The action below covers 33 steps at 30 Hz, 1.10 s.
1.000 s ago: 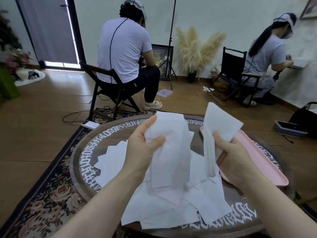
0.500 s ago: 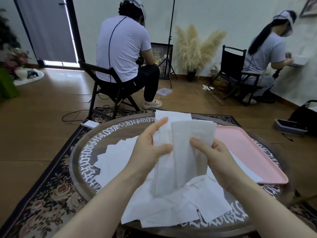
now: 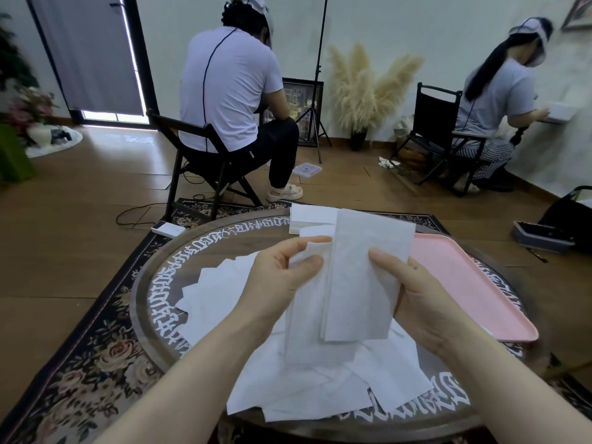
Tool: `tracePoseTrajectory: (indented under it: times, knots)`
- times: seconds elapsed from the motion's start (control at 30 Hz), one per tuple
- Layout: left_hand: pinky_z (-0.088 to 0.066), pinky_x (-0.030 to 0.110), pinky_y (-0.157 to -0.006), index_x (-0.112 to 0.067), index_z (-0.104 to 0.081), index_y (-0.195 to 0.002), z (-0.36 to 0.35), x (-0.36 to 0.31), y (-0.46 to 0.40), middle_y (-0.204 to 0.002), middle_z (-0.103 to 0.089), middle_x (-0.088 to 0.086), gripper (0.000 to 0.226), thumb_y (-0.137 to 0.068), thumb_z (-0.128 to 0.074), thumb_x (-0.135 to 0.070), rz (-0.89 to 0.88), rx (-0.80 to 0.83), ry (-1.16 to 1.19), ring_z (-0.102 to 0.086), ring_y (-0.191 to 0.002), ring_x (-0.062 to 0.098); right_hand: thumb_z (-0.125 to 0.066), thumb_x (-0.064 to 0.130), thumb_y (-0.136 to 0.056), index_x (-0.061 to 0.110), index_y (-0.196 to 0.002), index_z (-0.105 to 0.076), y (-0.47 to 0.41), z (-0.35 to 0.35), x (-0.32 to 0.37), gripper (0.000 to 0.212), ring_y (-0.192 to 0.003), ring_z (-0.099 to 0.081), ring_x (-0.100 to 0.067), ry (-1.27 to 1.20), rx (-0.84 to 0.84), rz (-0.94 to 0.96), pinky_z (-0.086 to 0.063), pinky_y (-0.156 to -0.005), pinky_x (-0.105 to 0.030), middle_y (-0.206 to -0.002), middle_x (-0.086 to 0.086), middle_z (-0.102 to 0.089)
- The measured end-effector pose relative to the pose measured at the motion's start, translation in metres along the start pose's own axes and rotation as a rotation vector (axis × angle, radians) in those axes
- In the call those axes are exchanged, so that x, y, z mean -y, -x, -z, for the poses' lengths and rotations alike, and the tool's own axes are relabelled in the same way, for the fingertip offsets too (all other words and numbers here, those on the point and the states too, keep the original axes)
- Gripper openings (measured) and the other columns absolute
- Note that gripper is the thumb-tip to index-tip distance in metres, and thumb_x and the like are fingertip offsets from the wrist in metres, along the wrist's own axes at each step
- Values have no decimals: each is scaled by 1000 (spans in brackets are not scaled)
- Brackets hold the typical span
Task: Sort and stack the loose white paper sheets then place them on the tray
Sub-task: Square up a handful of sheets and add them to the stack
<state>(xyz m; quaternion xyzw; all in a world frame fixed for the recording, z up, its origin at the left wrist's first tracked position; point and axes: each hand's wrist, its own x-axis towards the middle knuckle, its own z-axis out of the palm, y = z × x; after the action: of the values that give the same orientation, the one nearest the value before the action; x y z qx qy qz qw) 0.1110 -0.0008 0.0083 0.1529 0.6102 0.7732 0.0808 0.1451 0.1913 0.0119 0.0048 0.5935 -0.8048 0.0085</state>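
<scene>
Holding white sheets [image 3: 362, 277] in left hand [image 3: 282, 283] and right hand [image 3: 419, 296]

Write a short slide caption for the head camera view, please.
Both hands, left hand and right hand, hold white paper sheets above the round table, beside a pink tray.

Round dark table [image 3: 153, 283] with white lettering, on floral rug [image 3: 96, 354]; seated person [image 3: 230, 91] at 11 o'clock; pampas grass [image 3: 362, 91] at 1 (dark vase); second seated person [image 3: 493, 91] at 2.
</scene>
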Motion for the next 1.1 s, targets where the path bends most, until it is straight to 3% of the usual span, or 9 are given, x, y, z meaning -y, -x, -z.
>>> tracePoseTrajectory:
  times: [0.1,0.2,0.37,0.53,0.63,0.77,0.87,1.03,1.1]
  knots:
    - [-55,23,-73,-32,-73,-106,-2,-2,2,-103,-76,-8,35,-90,-64,-2,-12,-20,-24,-69,-94,7,-68,30,-83,11,-119,-69,-1,-1,-1,40,-110,-68,-26,-16,-72,24,-55,-92,-40,-119,-8,-71]
    - [-55,37,-91,-36,-71,-107,-4,-2,2,-114,-73,-7,44,-91,-62,3,-63,-66,-72,-68,-107,18,-67,30,-78,13,-113,-69,-1,-4,-1,40,-98,-72,-21,-62,-143,35,-59,-74,-31,-113,-6,-74]
    - [-54,20,-62,-17,-74,-104,-5,-2,3,-95,-77,-2,27,-88,-65,2,-18,-7,-42,-72,-79,11,-66,31,-79,12,-119,-66,-3,-4,0,45,-104,-71,-22,-96,-147,67,-58,-76,-32,-115,-6,-73]
    - [-56,24,-69,-12,-77,-92,-7,5,1,-94,-76,8,18,-94,-61,-21,75,-16,25,-70,-81,17,-75,29,-77,11,-111,-72,-2,-2,-1,38,-99,-72,-21,-40,-93,24,-59,-69,-27,-112,-7,-74]
    - [-56,29,-73,-15,-79,-85,-5,4,-2,-95,-77,8,22,-95,-60,-23,103,-90,84,-71,-81,17,-72,34,-76,11,-112,-71,-2,1,0,43,-97,-73,-22,87,-203,117,-57,-74,-30,-107,-4,-76]
    - [-52,19,-57,-18,-78,-81,-1,5,-4,-87,-77,2,27,-98,-58,-22,100,-148,69,-69,-73,12,-67,38,-77,16,-105,-70,3,1,6,35,-90,-73,-15,192,-320,315,-58,-69,-25,-100,2,-77]
    - [-50,17,-55,-19,-77,-84,-2,5,-4,-86,-77,-2,28,-100,-54,-22,119,-157,90,-71,-72,8,-68,38,-76,16,-101,-71,7,-5,5,33,-87,-74,-15,208,-300,348,-59,-69,-26,-99,1,-77]
    - [-43,36,-86,-14,-74,-104,-3,5,-5,-107,-74,9,26,-101,-51,-26,208,-163,171,-66,-97,25,-66,34,-74,13,-101,-71,8,-15,-3,34,-85,-74,-17,234,-165,244,-59,-67,-24,-96,-2,-78]
    - [-47,41,-95,-7,-71,-112,-6,5,-4,-113,-72,12,30,-101,-48,-23,234,-133,237,-67,-105,29,-64,30,-80,12,-107,-70,6,-17,-7,33,-90,-73,-20,259,-111,170,-59,-70,-27,-100,-3,-77]
